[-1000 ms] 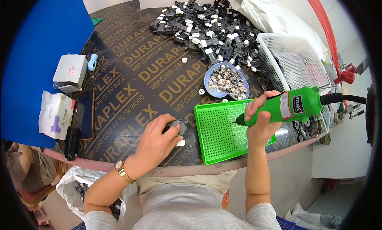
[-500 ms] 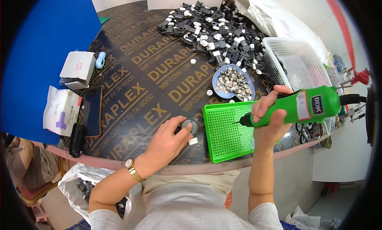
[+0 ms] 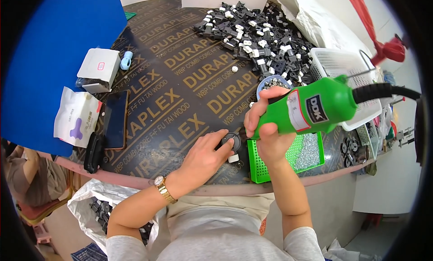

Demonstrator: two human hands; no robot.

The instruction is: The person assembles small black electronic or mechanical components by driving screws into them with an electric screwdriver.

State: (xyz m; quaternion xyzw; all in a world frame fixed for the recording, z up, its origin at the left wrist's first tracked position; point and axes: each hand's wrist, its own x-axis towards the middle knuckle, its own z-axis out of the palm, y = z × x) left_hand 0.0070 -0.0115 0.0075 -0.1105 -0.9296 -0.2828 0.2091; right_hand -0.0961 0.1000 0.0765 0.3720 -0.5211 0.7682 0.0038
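My left hand (image 3: 203, 160) rests on the table with thumb and fingers closed round a dark round caster wheel (image 3: 231, 142). A small white block (image 3: 233, 158) shows at the wheel's near side. My right hand (image 3: 273, 146) grips a green electric screwdriver (image 3: 293, 111), held tilted with its black nose pointing left, close to the wheel. Whether the bit touches the wheel I cannot tell. Partly under my right hand lies a green perforated tray (image 3: 255, 173) with a heap of small silvery screws (image 3: 309, 151) in its right part.
A large pile of black and white caster parts (image 3: 266, 39) covers the table's far side. Nearer stands a blue bowl (image 3: 261, 86) of metal pieces. White baskets (image 3: 324, 58) stand right; a box (image 3: 98, 71), tissue pack (image 3: 77, 118) and tablet (image 3: 116, 120) lie left. A black cable (image 3: 383, 92) trails from the screwdriver.
My right hand has brought the screwdriver left, from over the tray to beside the wheel, uncovering the screws in the tray. My left hand still holds the wheel. The whole view has shifted slightly.
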